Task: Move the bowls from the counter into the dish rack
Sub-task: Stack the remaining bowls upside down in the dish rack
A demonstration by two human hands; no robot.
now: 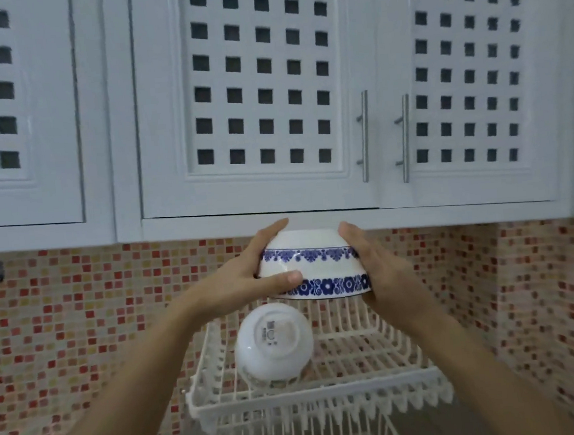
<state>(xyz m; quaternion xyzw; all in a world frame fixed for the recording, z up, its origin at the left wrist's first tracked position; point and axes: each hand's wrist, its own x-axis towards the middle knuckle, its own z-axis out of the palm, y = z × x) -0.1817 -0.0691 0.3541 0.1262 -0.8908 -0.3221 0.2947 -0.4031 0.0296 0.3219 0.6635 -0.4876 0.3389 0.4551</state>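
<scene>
Both hands, left (249,275) and right (382,268), grip an upturned blue-patterned bowl (313,266) above the dish rack (326,389).

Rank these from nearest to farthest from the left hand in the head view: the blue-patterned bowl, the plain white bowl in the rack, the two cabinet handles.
1. Blue-patterned bowl: gripped by the left hand, at its right.
2. Plain white bowl: upside down in the dish rack, just below.
3. Cabinet handles: up and right, clearly farthest.

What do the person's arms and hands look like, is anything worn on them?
Both forearms are bare, with no sleeves in view. The left hand and right hand wear no gloves; no rings, watch or bracelets show.
</scene>
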